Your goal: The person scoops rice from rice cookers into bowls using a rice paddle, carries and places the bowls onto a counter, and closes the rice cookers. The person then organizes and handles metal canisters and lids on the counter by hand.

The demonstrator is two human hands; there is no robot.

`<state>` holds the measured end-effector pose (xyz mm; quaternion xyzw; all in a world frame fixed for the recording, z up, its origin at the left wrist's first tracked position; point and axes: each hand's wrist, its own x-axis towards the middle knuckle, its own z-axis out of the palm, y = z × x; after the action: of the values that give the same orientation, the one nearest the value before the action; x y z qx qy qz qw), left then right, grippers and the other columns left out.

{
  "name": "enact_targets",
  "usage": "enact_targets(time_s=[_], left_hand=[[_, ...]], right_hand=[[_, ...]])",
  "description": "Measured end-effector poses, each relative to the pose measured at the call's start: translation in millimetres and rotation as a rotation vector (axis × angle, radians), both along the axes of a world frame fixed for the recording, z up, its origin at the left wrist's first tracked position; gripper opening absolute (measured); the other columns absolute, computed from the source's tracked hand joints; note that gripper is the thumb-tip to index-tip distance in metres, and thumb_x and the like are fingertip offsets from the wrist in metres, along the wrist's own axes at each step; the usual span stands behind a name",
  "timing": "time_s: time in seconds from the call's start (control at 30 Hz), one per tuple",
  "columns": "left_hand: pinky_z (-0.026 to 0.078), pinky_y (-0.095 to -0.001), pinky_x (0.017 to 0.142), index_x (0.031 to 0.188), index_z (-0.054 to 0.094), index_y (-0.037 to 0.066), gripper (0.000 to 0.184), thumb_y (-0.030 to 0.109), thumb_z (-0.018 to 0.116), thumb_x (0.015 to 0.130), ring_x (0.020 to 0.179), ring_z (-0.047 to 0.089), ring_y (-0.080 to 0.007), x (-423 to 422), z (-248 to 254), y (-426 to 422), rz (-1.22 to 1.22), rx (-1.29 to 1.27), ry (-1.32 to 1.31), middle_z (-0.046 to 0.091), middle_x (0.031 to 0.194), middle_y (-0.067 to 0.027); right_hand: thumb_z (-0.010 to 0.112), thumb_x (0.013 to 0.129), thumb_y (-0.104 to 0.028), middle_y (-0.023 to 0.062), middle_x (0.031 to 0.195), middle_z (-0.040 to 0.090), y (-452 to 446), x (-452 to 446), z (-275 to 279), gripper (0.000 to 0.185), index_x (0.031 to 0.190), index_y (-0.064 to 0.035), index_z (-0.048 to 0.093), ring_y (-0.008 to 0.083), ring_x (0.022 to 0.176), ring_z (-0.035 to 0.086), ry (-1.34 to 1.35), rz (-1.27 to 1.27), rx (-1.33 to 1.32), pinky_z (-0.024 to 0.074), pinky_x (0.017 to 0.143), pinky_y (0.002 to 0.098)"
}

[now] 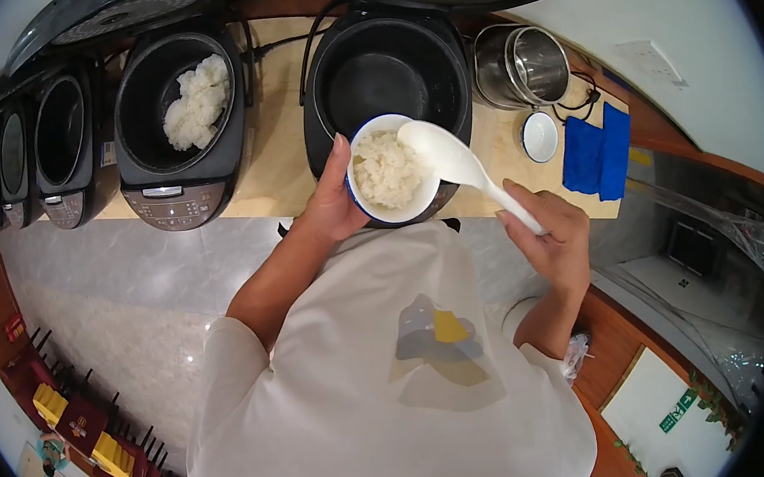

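Bowl (401, 214): held in left hand (335, 204), over near edge of centre cooker (374, 87). Rice (385, 169): heaped inside; may be spilled if bowl is tipped by paddle (449, 156), gripped in right hand (552, 236).

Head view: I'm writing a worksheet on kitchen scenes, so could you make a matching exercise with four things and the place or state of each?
1. Bowl of rice
2. White paddle
3. Small bowl
4. Cloth

A. In the right hand
B. Blue all over
C. In the left hand
D. Empty, on the table

Pairs: 1-C, 2-A, 3-D, 4-B
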<state>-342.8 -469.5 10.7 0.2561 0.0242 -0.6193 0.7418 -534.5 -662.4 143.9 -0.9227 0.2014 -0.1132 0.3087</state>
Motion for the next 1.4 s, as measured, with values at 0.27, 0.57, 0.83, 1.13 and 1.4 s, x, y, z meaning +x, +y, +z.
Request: enact_targets(time_s=[0.27,0.57,0.83,1.13,1.4], left_hand=[[0.039,-0.0491,0.117,0.156,0.036,0.008,0.096,0.081,0.034,0.093,0.140,0.048,-0.0324,-0.6,-3.2,-0.9,-0.004,-0.009,0.000,0.045,0.155,-0.0147],[0.043,-0.0457,0.115,0.153,0.039,0.007,0.081,0.069,0.037,0.101,0.138,0.051,-0.0287,1.7,-18.0,-0.3,0.000,-0.168,0.122,0.050,0.151,-0.0131],[0.043,-0.0422,0.113,0.152,0.036,0.002,0.102,0.069,0.068,0.083,0.135,0.054,-0.0297,9.8,-0.5,-3.1,-0.129,-0.271,-0.106,0.050,0.149,-0.0177],[0.046,-0.0411,0.109,0.147,0.039,-0.004,0.114,0.077,0.073,0.072,0.134,0.055,-0.0328,8.5,-1.2,0.9,-0.308,-0.301,-0.172,0.050,0.147,-0.0266],[0.045,-0.0371,0.110,0.151,0.038,0.000,0.105,0.073,0.069,0.081,0.132,0.055,-0.0231,11.9,-10.1,1.8,-0.298,-0.390,-0.114,0.054,0.143,-0.0146]], right_hand=[[0.080,0.079,0.003,0.0113,0.073,0.067,-5.5,-7.8,-1.4,0.038,0.117,0.0025,0.074,0.0147,0.061,0.058,-0.108,-0.140,0.091,0.0444,0.058,0.0262],[0.078,0.087,-0.005,0.0093,0.085,0.073,-5.5,17.3,-28.3,0.028,0.113,0.0032,0.074,0.0090,0.073,0.061,-0.174,-0.317,0.136,0.0480,0.065,0.0234],[0.072,0.089,-0.015,0.0206,0.098,0.074,13.2,59.0,-81.3,0.032,0.116,0.0023,0.071,0.0259,0.079,0.072,-0.014,-0.315,0.300,0.0552,0.070,0.0335],[0.074,0.088,-0.015,0.0201,0.103,0.070,15.5,54.8,-84.1,0.035,0.117,0.0027,0.069,0.0329,0.083,0.069,0.069,-0.287,0.226,0.0551,0.071,0.0379],[0.077,0.086,-0.011,0.0189,0.105,0.070,25.3,63.0,-91.3,0.037,0.120,0.0019,0.069,0.0320,0.088,0.069,0.066,-0.290,0.110,0.0555,0.070,0.0363]])
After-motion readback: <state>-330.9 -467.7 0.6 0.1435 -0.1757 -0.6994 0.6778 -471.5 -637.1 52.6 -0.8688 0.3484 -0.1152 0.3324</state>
